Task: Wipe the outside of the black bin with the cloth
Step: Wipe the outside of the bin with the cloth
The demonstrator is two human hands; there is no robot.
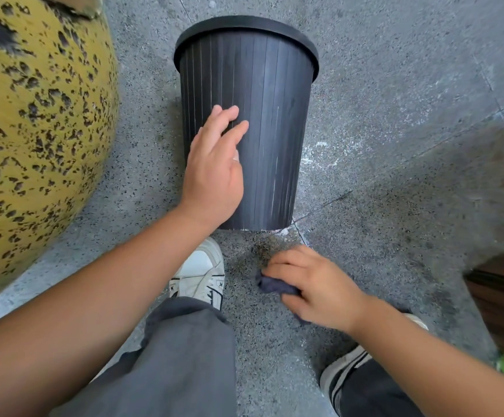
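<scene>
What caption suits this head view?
Left hand steadies the black bin; right hand grips the cloth.

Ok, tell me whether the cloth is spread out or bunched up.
Bunched up: the dark cloth is crumpled in the right hand, whose fingers curl round it.

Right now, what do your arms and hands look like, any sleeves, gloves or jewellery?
Both forearms are bare up to the frame edge, with no sleeve showing. The left hand and right hand have no gloves, rings, watch or bands, and no markings that I can see.
</scene>
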